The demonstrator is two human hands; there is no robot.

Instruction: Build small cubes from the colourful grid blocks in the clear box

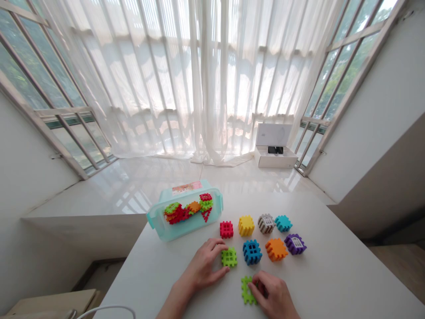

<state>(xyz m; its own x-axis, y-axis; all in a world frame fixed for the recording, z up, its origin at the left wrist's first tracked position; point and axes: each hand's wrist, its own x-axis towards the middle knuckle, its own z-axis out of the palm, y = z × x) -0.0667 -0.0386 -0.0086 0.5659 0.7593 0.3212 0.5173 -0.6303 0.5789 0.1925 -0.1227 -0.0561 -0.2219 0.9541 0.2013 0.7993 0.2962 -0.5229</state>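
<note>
On the white table, my left hand (210, 262) is curled around the left side of a green window-patterned toy block (229, 257), with a fingertip at its top edge and the thumb at its lower corner. My right hand (272, 292) pinches the right side of a flat green interlocking toy piece (246, 290) nearer to me. The fingers cover part of that piece. Just beyond the hands stand blue blocks (252, 252), orange blocks (276, 250) and purple blocks (295, 244), piled by colour. Farther back are red (226, 229), yellow (246, 226), grey (266, 223) and teal pieces (283, 223).
A pale teal plastic bin (181, 233) with mixed red, green and orange pieces sits at the table's far left. On the ledge behind, an open white box (275, 160) holds a phone (275, 150). A white cable (109, 306) curves at lower left.
</note>
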